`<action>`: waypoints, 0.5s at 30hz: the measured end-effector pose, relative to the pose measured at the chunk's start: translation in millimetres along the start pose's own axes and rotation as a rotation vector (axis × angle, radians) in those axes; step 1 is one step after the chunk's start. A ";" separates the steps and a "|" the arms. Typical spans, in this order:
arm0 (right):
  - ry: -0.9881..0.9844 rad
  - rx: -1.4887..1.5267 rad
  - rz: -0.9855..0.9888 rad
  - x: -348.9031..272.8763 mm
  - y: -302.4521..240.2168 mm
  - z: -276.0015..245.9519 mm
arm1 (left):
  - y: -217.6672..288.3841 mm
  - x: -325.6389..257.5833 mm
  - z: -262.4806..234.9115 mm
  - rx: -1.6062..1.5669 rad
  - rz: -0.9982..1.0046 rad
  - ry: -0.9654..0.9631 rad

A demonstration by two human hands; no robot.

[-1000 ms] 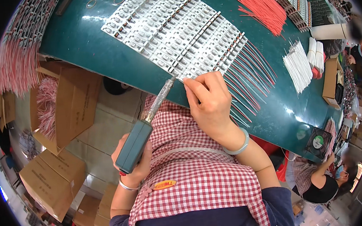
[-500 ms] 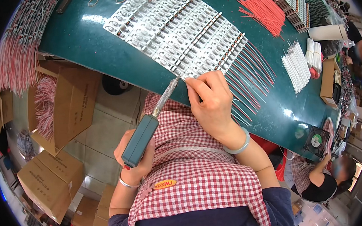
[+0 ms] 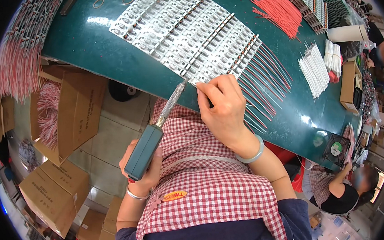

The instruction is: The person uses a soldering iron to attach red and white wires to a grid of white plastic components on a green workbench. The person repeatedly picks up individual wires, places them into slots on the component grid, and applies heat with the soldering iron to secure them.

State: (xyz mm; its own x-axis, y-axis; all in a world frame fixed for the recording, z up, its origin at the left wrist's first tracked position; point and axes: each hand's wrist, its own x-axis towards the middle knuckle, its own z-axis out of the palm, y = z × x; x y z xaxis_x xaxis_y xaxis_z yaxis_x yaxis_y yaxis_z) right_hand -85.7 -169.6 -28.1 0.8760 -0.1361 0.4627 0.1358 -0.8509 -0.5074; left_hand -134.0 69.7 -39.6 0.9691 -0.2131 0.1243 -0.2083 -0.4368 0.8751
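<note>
My left hand (image 3: 154, 170) is wrapped round the dark green handle of a soldering iron (image 3: 144, 151). The iron's metal barrel points up and to the right. Its tip is at the near corner of a panel of white-and-silver circuit boards (image 3: 185, 32) lying on the table, a little left of my right fingertips. Thumb and forefinger of my right hand (image 3: 225, 110) are pinched together at the panel's near edge. What lies between them is too small and hidden to make out. Red, white and dark wires (image 3: 265, 78) fan out from the panel's right edge, beyond my right hand.
On the green table (image 3: 89, 47) are a pile of red wires (image 3: 280, 13), white wires (image 3: 314, 72) and a small black fan (image 3: 335, 149). Wired strips (image 3: 20, 57) hang over the left end. Cardboard boxes (image 3: 55, 191) stand lower left. A co-worker (image 3: 342, 189) sits at right.
The soldering iron has drawn back slightly left and down, its tip moving away from my right fingertips. My right hand has shifted very little and keeps its pinch.
</note>
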 end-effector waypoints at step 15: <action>-0.110 -0.064 -0.146 2.6 31.0 -32.5 | -8.6 -4.9 12.4 -0.296 -0.238 0.143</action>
State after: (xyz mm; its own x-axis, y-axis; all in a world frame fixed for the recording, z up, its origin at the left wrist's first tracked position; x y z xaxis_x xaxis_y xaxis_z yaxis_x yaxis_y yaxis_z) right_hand -94.3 -212.8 -19.0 0.8949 0.0438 0.4441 0.2379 -0.8888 -0.3917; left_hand -138.6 63.7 -53.5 0.9986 -0.0035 -0.0528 0.0512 -0.1845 0.9815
